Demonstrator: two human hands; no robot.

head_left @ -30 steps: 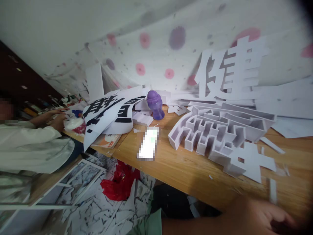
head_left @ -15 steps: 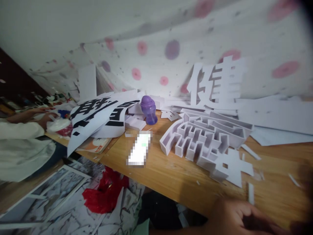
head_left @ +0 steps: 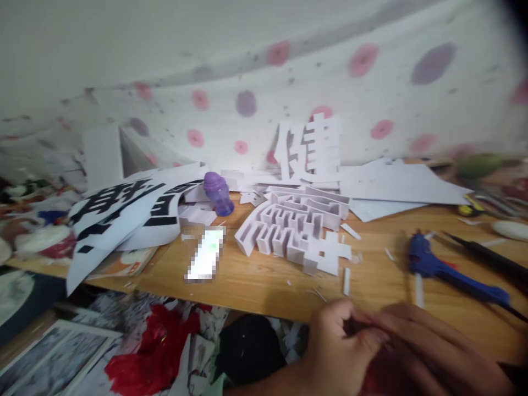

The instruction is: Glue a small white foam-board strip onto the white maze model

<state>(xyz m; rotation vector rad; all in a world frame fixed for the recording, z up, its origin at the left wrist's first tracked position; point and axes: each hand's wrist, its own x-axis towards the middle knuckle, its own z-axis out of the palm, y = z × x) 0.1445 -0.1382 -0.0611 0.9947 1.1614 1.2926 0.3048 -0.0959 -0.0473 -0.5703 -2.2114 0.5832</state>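
Note:
My left hand (head_left: 336,341) is at the table's front edge, thumb and fingers closed in a pinch. Against it rests my right hand (head_left: 441,344), its fingers bent and pressed together near the left thumb. What they hold, if anything, is hidden; a dark red patch shows blurred beneath them. Beyond the hands lies a white raised character of thin walls (head_left: 292,225), partly assembled on a flat white cut-out. A blue hot glue gun (head_left: 449,272) with a white glue stick lies on its side to the right.
A white cut-out character (head_left: 313,148) leans at the back. White sheets (head_left: 404,184) lie behind. A purple bottle (head_left: 218,192), a pixelated bright phone-like shape (head_left: 206,256) and printed papers (head_left: 124,209) are left. A black tool (head_left: 490,256) lies right. Scraps and a red bag (head_left: 152,352) are below.
The view has swung right, bringing the glue gun and black tool into sight. Both hands now show together, where before mainly the left one was seen.

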